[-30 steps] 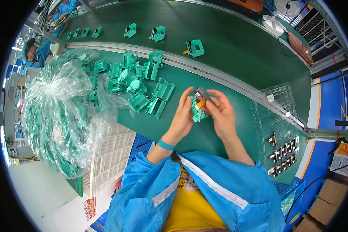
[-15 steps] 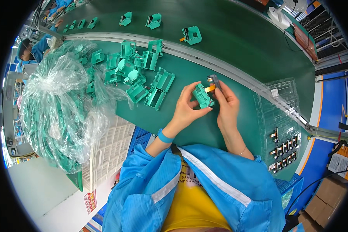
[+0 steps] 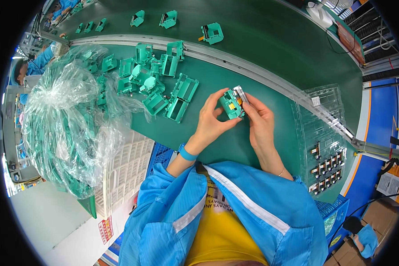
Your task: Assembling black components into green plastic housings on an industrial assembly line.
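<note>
My left hand holds a green plastic housing between thumb and fingers, its ribbed side turned up. In my right hand is a small black-and-silver module with an orange flat cable, pinched by thumb and fingers. The module lies along the right edge of the housing, and the cable reaches over the housing's face. Whether the two parts are fastened together I cannot tell. More green housings are heaped on the green table to the left of my hands.
A clear plastic bag of green parts bulges over a white crate at left. On the right lies a clear tray with rows of modules. Past a metal rail, a green belt carries spaced housings. Other people are around.
My right hand has brought the module from above the housing down against its right edge. Beyond the rail, the housings have shifted left. A person has appeared at the lower right.
</note>
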The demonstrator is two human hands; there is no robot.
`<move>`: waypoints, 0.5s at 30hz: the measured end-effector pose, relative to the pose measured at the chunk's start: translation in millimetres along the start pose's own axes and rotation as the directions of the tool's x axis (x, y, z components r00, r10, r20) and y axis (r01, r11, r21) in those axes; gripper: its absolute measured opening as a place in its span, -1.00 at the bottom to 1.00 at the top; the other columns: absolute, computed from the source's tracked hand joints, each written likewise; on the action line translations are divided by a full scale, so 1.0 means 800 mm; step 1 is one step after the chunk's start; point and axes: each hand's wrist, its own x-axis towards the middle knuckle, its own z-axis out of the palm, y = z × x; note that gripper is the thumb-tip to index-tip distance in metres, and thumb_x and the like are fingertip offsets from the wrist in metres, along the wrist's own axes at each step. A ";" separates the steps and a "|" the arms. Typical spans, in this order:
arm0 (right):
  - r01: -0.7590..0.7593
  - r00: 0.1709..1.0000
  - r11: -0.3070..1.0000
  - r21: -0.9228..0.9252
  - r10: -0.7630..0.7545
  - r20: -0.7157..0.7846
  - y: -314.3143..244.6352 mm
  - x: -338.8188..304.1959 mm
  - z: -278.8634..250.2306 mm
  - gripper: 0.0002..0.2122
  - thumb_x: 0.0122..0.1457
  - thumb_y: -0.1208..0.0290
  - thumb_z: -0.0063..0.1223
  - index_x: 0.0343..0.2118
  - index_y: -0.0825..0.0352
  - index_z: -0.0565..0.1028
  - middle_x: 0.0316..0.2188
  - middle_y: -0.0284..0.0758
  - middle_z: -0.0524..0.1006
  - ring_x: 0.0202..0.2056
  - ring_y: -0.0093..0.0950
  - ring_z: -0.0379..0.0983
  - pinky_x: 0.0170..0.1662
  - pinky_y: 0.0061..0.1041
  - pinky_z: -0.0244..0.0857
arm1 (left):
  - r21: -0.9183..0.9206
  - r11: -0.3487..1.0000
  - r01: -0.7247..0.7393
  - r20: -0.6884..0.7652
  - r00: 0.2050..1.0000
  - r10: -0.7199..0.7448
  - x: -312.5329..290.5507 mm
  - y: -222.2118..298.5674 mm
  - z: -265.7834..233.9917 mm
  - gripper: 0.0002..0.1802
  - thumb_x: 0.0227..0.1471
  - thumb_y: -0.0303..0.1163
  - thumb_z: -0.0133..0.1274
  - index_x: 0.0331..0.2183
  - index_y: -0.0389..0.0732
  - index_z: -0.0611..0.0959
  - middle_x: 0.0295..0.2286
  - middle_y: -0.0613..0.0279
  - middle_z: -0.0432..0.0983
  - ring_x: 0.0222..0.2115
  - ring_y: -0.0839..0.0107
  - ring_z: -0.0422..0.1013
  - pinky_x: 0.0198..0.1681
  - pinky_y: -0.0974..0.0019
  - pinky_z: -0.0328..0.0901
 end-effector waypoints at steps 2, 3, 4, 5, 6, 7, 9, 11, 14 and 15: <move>-0.003 1.000 1.000 -0.013 0.003 0.002 0.000 -0.002 -0.001 -0.71 0.24 0.53 0.07 0.01 0.49 0.50 -0.13 -0.24 0.59 -0.13 -0.56 0.50 -0.03 -0.58 0.36 | 0.009 1.000 -0.010 0.002 1.000 0.010 0.001 0.003 0.000 -0.12 -0.26 -0.57 0.38 0.14 -0.25 0.37 0.03 0.12 0.31 0.05 0.29 0.34 0.02 0.23 0.46; 0.002 1.000 0.999 -0.040 -0.003 -0.002 0.000 -0.003 0.000 -0.72 0.24 0.54 0.07 -0.01 0.50 0.51 -0.15 -0.25 0.60 -0.15 -0.57 0.50 -0.05 -0.60 0.36 | 0.024 0.999 -0.027 0.002 1.000 0.027 0.002 0.003 0.001 -0.13 -0.26 -0.56 0.39 0.14 -0.25 0.38 0.04 0.11 0.32 0.04 0.28 0.36 -0.01 0.22 0.47; 0.008 1.000 0.998 -0.067 -0.008 -0.006 -0.001 -0.004 0.000 -0.74 0.24 0.54 0.07 -0.03 0.50 0.52 -0.16 -0.26 0.61 -0.17 -0.59 0.51 -0.07 -0.62 0.37 | 0.039 0.998 -0.043 0.003 0.999 0.043 0.003 0.003 0.001 -0.13 -0.27 -0.56 0.39 0.13 -0.25 0.39 0.05 0.10 0.33 0.02 0.28 0.37 -0.03 0.20 0.47; 0.007 1.000 0.998 -0.067 -0.007 -0.009 -0.001 -0.004 0.000 -0.74 0.24 0.54 0.07 -0.03 0.50 0.52 -0.16 -0.26 0.61 -0.17 -0.59 0.51 -0.07 -0.62 0.37 | 0.038 0.998 -0.041 0.005 0.999 0.041 0.002 0.003 0.000 -0.13 -0.27 -0.56 0.39 0.13 -0.25 0.39 0.05 0.10 0.33 0.02 0.28 0.37 -0.03 0.20 0.47; 0.017 1.000 0.993 -0.116 -0.019 -0.012 -0.002 -0.003 -0.001 -0.75 0.24 0.55 0.07 -0.05 0.51 0.53 -0.19 -0.26 0.61 -0.20 -0.60 0.51 -0.10 -0.64 0.37 | 0.131 0.991 -0.029 0.017 0.999 0.027 0.002 0.002 -0.002 -0.13 -0.28 -0.55 0.39 0.13 -0.25 0.40 0.06 0.07 0.34 0.04 0.23 0.37 -0.03 0.19 0.46; 0.026 1.000 0.986 -0.165 -0.028 -0.011 -0.001 -0.002 -0.002 -0.76 0.24 0.56 0.06 -0.07 0.52 0.54 -0.22 -0.26 0.62 -0.23 -0.61 0.52 -0.13 -0.66 0.38 | 0.224 0.974 -0.017 0.026 1.000 0.012 0.001 0.002 -0.003 -0.12 -0.29 -0.54 0.40 0.13 -0.25 0.41 0.08 0.04 0.36 0.06 0.18 0.37 -0.02 0.17 0.45; 0.001 1.000 0.986 -0.169 0.004 0.031 -0.003 0.001 -0.014 -0.77 0.23 0.57 0.06 -0.08 0.53 0.54 -0.24 -0.25 0.62 -0.25 -0.61 0.52 -0.16 -0.67 0.38 | 0.285 0.954 -0.090 0.043 0.996 0.081 0.000 0.001 -0.002 -0.12 -0.30 -0.52 0.40 0.13 -0.24 0.42 0.08 0.01 0.37 0.09 0.14 0.34 0.00 0.16 0.42; -0.022 0.997 0.984 -0.177 0.035 0.070 -0.008 0.006 -0.028 -0.78 0.23 0.59 0.06 -0.09 0.55 0.54 -0.26 -0.24 0.62 -0.28 -0.61 0.52 -0.18 -0.68 0.38 | 0.339 0.927 -0.163 0.066 0.987 0.149 0.003 0.000 -0.002 -0.11 -0.31 -0.51 0.41 0.13 -0.24 0.42 0.08 -0.01 0.38 0.12 0.09 0.32 0.03 0.14 0.39; -0.124 0.978 0.966 -0.228 0.158 0.138 -0.014 0.007 -0.038 -0.79 0.22 0.59 0.06 -0.12 0.56 0.55 -0.29 -0.23 0.62 -0.29 -0.61 0.53 -0.19 -0.68 0.38 | 0.413 0.834 -0.365 0.195 0.930 0.311 0.012 0.000 -0.007 -0.06 -0.33 -0.53 0.42 0.16 -0.22 0.41 0.11 0.00 0.36 0.09 0.16 0.36 -0.10 0.26 0.49; -0.130 0.978 0.969 -0.211 0.160 0.132 -0.015 0.004 -0.037 -0.79 0.21 0.60 0.07 -0.12 0.56 0.55 -0.30 -0.23 0.62 -0.30 -0.61 0.53 -0.21 -0.68 0.38 | 0.386 0.856 -0.343 0.227 0.935 0.272 0.012 0.000 -0.008 -0.07 -0.33 -0.52 0.43 0.16 -0.20 0.41 0.12 0.00 0.35 0.11 0.14 0.34 -0.10 0.24 0.49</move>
